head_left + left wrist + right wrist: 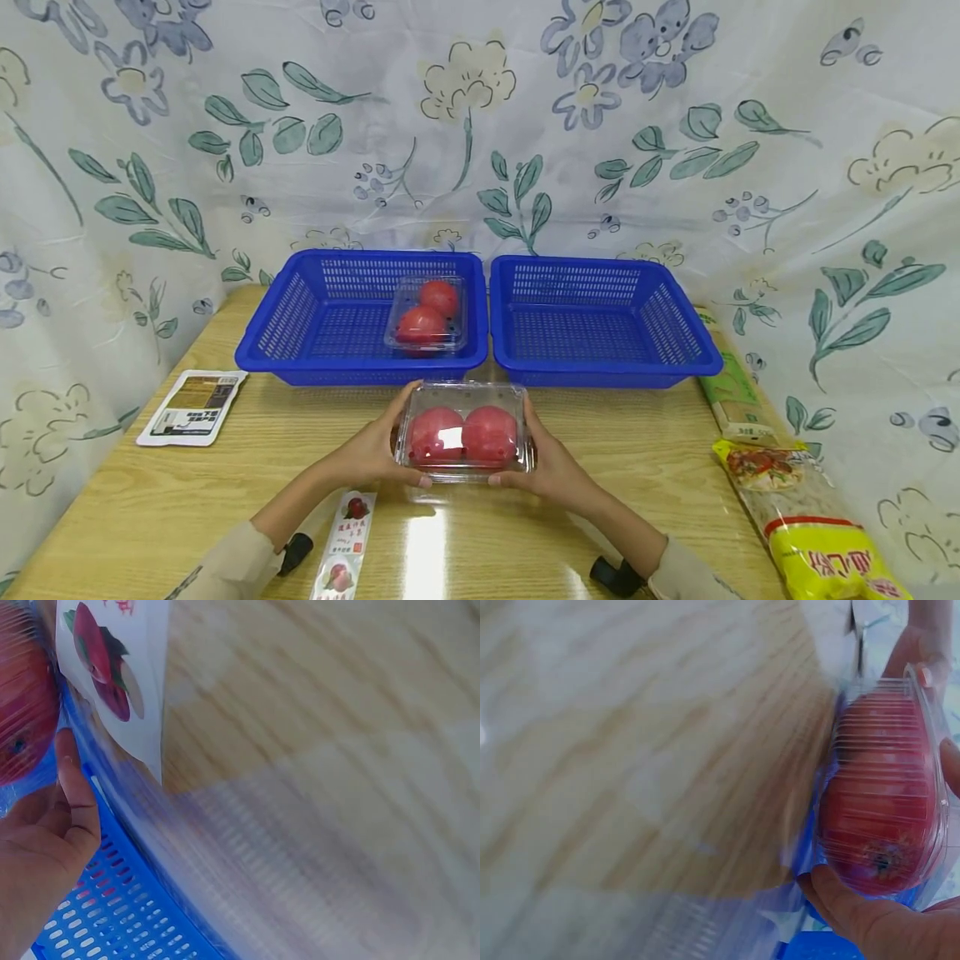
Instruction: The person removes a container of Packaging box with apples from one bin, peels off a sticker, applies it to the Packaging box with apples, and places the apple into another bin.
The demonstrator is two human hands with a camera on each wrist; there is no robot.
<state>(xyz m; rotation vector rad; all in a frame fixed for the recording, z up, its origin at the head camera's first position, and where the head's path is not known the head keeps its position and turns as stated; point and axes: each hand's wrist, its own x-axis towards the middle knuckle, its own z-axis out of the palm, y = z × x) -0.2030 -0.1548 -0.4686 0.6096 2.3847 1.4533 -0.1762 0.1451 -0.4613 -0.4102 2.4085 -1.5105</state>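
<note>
Both hands hold a clear plastic fruit box [462, 429] with two red round fruits inside, just in front of the blue baskets. The left hand [381, 448] grips its left end, thumb along the near edge. At the opposite end the right hand [553, 473] holds it in the same way. In the right wrist view, ribbed plastic covers a red fruit [881, 817], with fingertips at the box's lower edge. A strip of fruit stickers [346, 537] lies on the table by the left forearm.
Behind the hands stand a left blue basket [360, 365], holding a similar fruit box [427, 315], and a right blue basket [607, 367]. A white-edged packet [193, 408] lies at left. Along the right edge are a green packet [735, 387] and a yellow-ended food bag [810, 525].
</note>
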